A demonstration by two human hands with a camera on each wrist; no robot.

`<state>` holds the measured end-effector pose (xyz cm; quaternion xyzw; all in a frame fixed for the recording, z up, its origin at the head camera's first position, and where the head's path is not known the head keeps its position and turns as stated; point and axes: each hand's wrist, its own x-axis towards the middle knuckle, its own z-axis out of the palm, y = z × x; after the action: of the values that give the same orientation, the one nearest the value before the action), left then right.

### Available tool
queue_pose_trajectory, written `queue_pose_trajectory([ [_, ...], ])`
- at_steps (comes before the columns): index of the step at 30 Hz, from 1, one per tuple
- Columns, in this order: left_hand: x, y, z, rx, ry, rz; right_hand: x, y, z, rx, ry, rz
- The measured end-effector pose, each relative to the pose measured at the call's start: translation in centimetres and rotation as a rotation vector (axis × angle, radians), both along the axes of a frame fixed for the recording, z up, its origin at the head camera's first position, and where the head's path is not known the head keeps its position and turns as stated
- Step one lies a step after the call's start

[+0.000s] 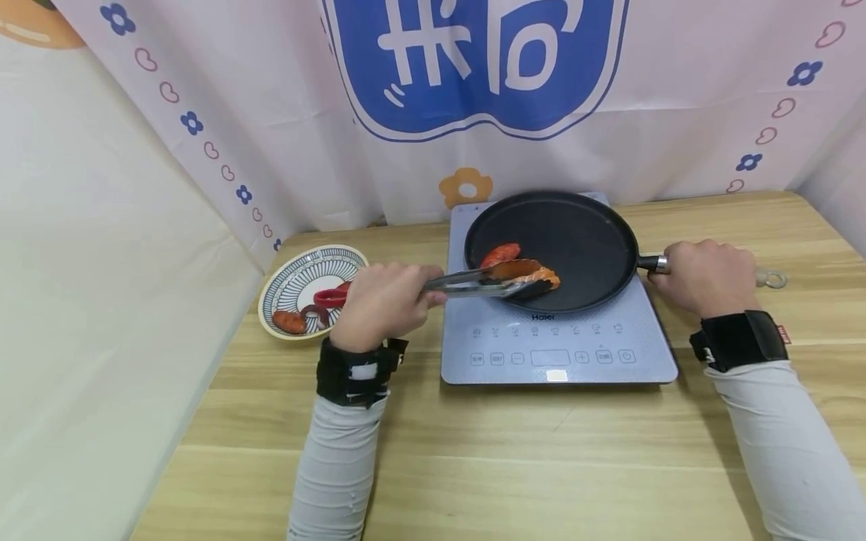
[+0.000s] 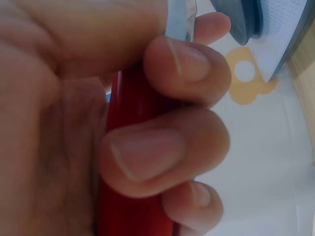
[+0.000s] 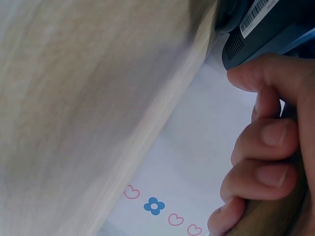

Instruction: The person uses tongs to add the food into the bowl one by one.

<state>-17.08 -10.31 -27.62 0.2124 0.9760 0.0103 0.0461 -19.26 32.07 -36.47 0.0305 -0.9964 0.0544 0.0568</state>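
Tongs [image 1: 476, 289], one pair: red handle, steel arms, black showing at the tips; red loop end protruding behind the left hand [image 1: 382, 304], arms extending from its other side to the pan [image 1: 575, 233]. Left hand: fingers curled round the tongs; the left wrist view shows the red grip against the palm.
Orange piece [image 1: 551, 279], one: at the tips of the tongs, over the near part of the pan, between the two hands and closer to the left; whether it touches the pan cannot be told.
Red sausage [image 1: 501, 253], one: in the pan, near its left edge, just beside the tongs.
Pan, round, flat, black: on the cooktop [image 1: 555, 338], handle [image 1: 652, 263] pointing right. Right hand [image 1: 710, 278]: closed round that handle, a ring showing past the hand at its far end.
Cooktop, pale grey, marked "Haier": on the bench [image 1: 473, 451], controls along its near side.
Plate [image 1: 321, 259], patterned: on the bench, left of the cooktop, partly hidden by the left hand; holds a sausage piece [image 1: 289, 322] and a darker curled piece [image 1: 314, 313].
Curtain [image 1: 284, 143], white, printed with flowers and hearts: behind the bench
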Motion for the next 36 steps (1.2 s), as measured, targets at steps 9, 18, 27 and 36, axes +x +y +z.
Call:
queue_pose_trajectory([
  [9, 0.3, -0.3, 0.2, 0.046, -0.043, -0.011, 0.0, 0.2, 0.0, -0.003, -0.014, -0.006],
  [18, 0.6, -1.0, 1.0, 0.099, -0.060, 0.022, 0.1, 0.2, -0.1, -0.007, 0.002, -0.013],
  [27, 0.6, -2.0, 1.3, 0.109, -0.055, 0.029, 0.1, 0.2, 0.2, -0.013, -0.015, -0.006],
  [36, 0.6, -3.3, 1.4, 0.133, -0.087, 0.071, 0.0, 0.1, 0.2, -0.007, -0.023, -0.001],
])
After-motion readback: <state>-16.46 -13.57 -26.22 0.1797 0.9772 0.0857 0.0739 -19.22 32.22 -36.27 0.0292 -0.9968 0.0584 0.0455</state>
